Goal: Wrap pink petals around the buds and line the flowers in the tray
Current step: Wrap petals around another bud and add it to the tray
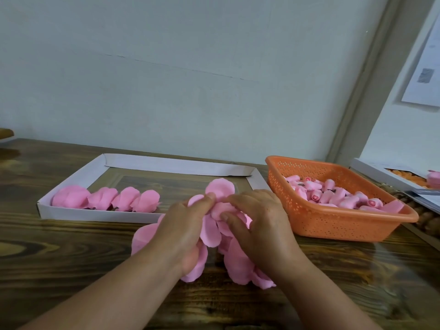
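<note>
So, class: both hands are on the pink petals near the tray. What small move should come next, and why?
Probably finish closing the petals that the left hand and right hand are pinching. They still splay loosely, while four finished flowers already line the white tray, with room beside them.

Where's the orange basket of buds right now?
In the head view, the orange basket sits on the wooden table at the right, just right of the right hand and beside the white tray.
</note>
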The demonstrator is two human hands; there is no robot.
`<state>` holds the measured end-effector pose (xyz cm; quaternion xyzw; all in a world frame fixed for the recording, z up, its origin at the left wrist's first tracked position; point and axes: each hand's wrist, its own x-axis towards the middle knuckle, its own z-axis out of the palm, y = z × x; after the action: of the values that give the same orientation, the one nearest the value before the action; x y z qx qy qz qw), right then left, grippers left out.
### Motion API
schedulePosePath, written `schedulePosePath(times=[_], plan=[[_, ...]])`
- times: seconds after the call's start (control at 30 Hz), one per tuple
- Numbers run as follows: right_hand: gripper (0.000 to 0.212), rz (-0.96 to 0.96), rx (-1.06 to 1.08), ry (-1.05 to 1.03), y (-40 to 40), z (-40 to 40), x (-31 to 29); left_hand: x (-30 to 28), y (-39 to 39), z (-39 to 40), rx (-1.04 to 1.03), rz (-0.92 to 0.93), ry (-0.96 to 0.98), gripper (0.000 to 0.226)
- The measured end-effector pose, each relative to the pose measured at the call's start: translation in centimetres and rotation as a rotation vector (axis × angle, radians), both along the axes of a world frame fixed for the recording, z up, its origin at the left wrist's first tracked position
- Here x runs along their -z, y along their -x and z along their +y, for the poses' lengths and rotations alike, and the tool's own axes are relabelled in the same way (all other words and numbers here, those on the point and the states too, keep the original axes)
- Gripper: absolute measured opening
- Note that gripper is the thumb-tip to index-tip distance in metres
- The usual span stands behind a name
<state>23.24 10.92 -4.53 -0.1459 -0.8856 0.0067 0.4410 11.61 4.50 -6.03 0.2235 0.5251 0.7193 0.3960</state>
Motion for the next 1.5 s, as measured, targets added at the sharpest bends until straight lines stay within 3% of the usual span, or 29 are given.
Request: schedulePosePath(times=[0.1,0.23,0.33,0.4,0.63,0.8,0.87,0.97,1.13,1.23,1.33,1.5], plan=[[0.011,0.055,-0.011,0.129,-0.1,-0.1,0.0,-0.1,0.0,-0.1,0.032,0.082,-0.015,0.021],[0.044,0.122,-0.072,0.469,-0.9,0.6,-0.6,-0.3,-0.2,-0.2,0.092,0.095,-0.058,0.02],[0.028,0.038,-0.149,0.626,-1.2,0.9,-1.0,-0.4,-0.2,-0.3,0.149,0.097,-0.083,0.021],[0.018,0.094,-0.194,0.668,-1.4,1.1,-1.1,-0.6,-0.2,-0.5,0.207,0.107,-0.102,0.014],[0.019,0.141,-0.298,0.679,-1.9,2.0,-1.3,-1.0,-0.5,-1.1,0.345,0.139,-0.164,0.024],[0.026,0.087,-0.535,0.959,-2.7,2.8,-1.6,-0.9,-0.5,-1.0,0.39,0.09,-0.137,0.011],[0.024,0.067,-0.517,0.98,-2.7,2.8,-1.6,-0.8,-0.5,-1.0,0.403,0.072,-0.116,0.02],[0.022,0.084,-0.457,0.944,-2.4,2.7,-1.4,-0.8,-0.6,-1.0,0.379,0.025,-0.112,0.01],[0.027,0.085,-0.393,0.894,-2.3,2.5,-1.3,-0.8,-0.5,-0.9,0.353,-0.025,-0.102,0.026],[0.019,0.088,-0.435,0.918,-2.5,2.6,-1.5,-1.0,-0.6,-0.9,0.367,-0.055,-0.093,0.02],[0.008,0.17,-0.419,0.903,-2.5,2.8,-1.4,-1.0,-0.5,-0.8,0.361,-0.136,-0.11,0.038],[0.014,0.171,-0.406,0.821,-2.4,2.7,-1.3,-0.9,-0.6,-0.9,0.374,-0.083,-0.075,0.042]])
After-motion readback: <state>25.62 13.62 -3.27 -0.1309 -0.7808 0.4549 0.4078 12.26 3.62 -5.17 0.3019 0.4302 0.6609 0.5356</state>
